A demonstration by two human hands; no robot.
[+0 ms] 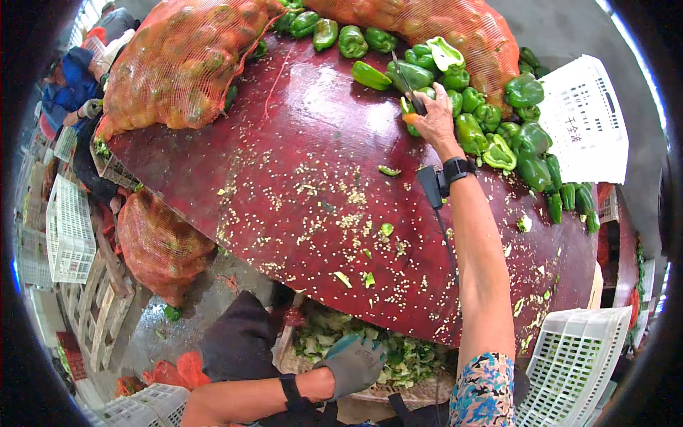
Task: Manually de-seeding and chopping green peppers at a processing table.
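Note:
My right hand [436,118] is stretched across the dark red tabletop [320,133], gripping a knife [406,80] with its blade pointing away from me. A cut green bell pepper piece [406,109] lies under or against the fingers; contact is unclear. Around the hand is a heap of green bell peppers [472,133], among them a halved pepper [500,153] and a pale open piece [444,53]. My left hand [353,367], in a grey glove with teal fingertips, is low in front of me. It is above a container of pepper scraps [411,355], its fingers partly curled and the palm hidden.
Orange mesh sacks [187,64] of peppers sit along the far edge. Seeds [355,197] and trimmings litter the tabletop. White plastic crates [587,123] stand at the right, with another crate [576,363] nearby. At left are a mesh sack [160,245], a wooden pallet [98,315] and a person [74,85].

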